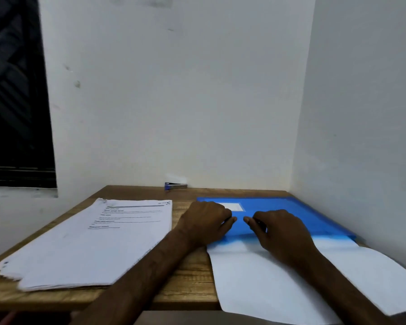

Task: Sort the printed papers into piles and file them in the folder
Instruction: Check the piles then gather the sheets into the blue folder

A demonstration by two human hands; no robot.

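The left hand (205,222) and right hand (279,227) both pinch the near edge of the blue folder (302,214), with white sheets (279,285) sticking out. A printed stack (92,242) lies to its left on the worktop (192,277).

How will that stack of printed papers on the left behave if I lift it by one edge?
The paper stack would probably droop, being thin sheets. Its near left corner looks fanned, so sheets may well slide apart when pushed.
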